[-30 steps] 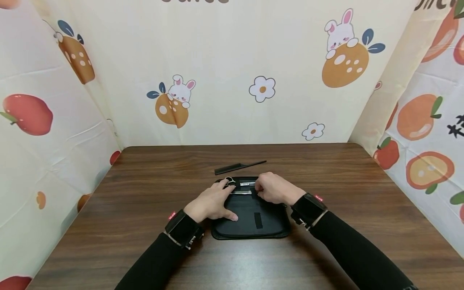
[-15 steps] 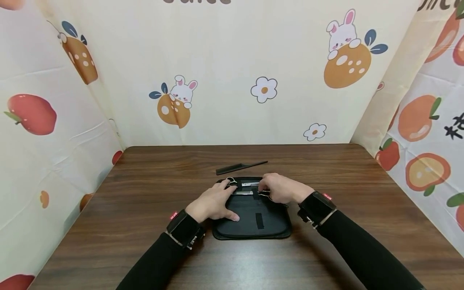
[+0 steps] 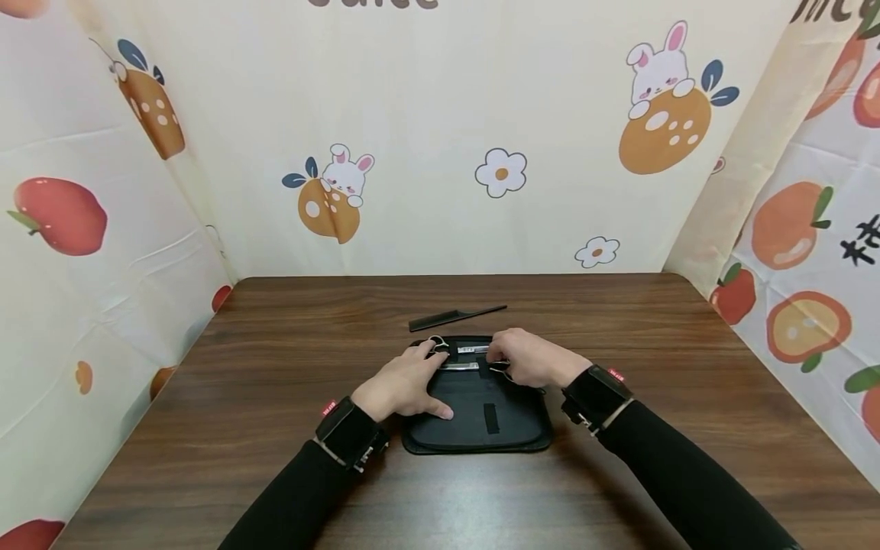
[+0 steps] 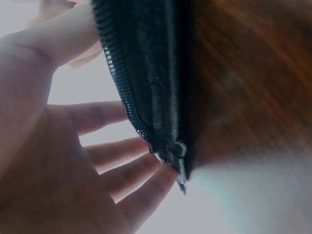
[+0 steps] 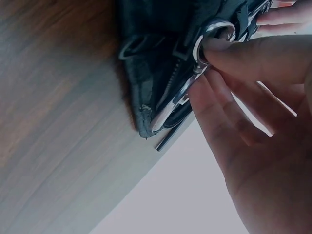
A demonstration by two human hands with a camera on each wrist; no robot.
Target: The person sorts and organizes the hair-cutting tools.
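A black zip case lies flat on the table, with two pairs of metal scissors strapped across its far part. My left hand rests spread over its left side, fingers straight, near the finger rings of the farther scissors. In the left wrist view, the zipped edge of the case runs past those fingertips. My right hand is at the nearer scissors, whose rings point right. The right wrist view shows my thumb at a metal ring and fingers behind it, pinching it. My fingers partly hide the ring.
A black tail comb lies on the brown wooden table just beyond the case. Printed cloth walls enclose the table at the back and both sides.
My right hand has shifted right with the nearer scissors' rings, which came into view, then slightly back left. My left hand stays in place on the case.
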